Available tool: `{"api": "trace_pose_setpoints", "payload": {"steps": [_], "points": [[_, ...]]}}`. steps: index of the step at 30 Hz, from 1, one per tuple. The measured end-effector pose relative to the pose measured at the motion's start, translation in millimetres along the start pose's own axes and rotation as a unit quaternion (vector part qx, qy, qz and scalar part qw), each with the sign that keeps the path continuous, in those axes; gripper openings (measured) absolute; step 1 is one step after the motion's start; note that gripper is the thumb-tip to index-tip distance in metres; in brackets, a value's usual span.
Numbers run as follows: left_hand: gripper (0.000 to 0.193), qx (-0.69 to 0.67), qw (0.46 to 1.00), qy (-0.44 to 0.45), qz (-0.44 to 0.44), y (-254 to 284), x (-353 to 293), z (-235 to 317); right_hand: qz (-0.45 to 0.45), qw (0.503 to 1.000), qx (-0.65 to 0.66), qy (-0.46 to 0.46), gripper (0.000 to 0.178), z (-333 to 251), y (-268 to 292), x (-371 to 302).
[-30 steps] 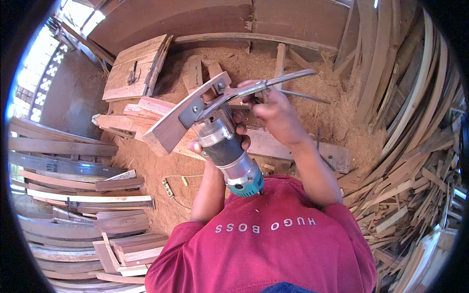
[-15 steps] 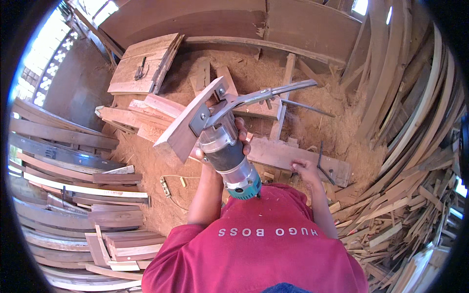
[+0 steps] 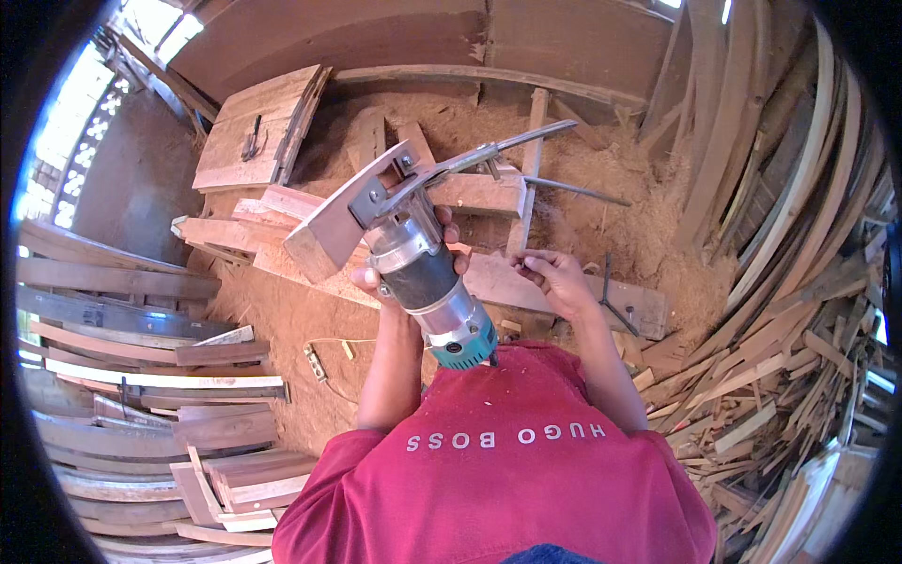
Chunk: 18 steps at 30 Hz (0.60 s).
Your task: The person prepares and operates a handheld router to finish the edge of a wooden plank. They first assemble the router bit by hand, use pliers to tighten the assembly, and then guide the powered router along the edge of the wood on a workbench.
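Note:
My left hand (image 3: 381, 293) is closed around a handheld trim router (image 3: 423, 277), silver and black with a teal end cap. It is tilted, its cap toward my chest. At its far end sit a forked metal bracket (image 3: 427, 180) and a wooden fence block (image 3: 324, 230) fixed by bolted plates. The left palm is hidden behind the router body. To the right, my right hand (image 3: 562, 282) is raised with thumb and fingers curled together in a pinch; anything between them is too small to make out. It hovers over a wooden plank (image 3: 648, 308), apart from the router.
A black bent metal tool (image 3: 611, 301) lies on the plank, and a metal bar (image 3: 578, 191) rests farther off. Stacked boards (image 3: 254, 127) hold a small dark tool (image 3: 251, 139). Sawdust covers the ground. A power strip (image 3: 315, 362) lies left; timber piles (image 3: 752, 404) line both sides.
My right hand has risen from the plank and moved inward, nearer the router, its fingers drawing together. The router, still in my left hand, has shifted slightly left and tilted. The view has shifted a little.

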<state>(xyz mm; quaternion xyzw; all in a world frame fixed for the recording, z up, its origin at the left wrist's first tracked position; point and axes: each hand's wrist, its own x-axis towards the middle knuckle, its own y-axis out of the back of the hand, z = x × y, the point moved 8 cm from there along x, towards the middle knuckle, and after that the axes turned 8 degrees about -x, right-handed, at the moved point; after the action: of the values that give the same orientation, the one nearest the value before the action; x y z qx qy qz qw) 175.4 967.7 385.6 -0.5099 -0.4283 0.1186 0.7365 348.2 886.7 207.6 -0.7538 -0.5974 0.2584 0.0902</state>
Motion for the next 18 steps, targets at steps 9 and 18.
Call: {"api": "trace_pose_setpoints", "payload": {"steps": [9, 18], "points": [[0.096, -0.100, 0.992, 0.040, -0.065, 1.7, -1.1, -6.2, -0.059, 0.977, -0.038, 0.202, 0.025, -106.2, -82.1, -25.4], [0.095, -0.143, 0.984, 0.070, -0.076, 0.0, -8.5, -10.8, -0.068, 0.919, -0.151, 0.357, 0.020, -173.2, -162.5, -65.9]]}}
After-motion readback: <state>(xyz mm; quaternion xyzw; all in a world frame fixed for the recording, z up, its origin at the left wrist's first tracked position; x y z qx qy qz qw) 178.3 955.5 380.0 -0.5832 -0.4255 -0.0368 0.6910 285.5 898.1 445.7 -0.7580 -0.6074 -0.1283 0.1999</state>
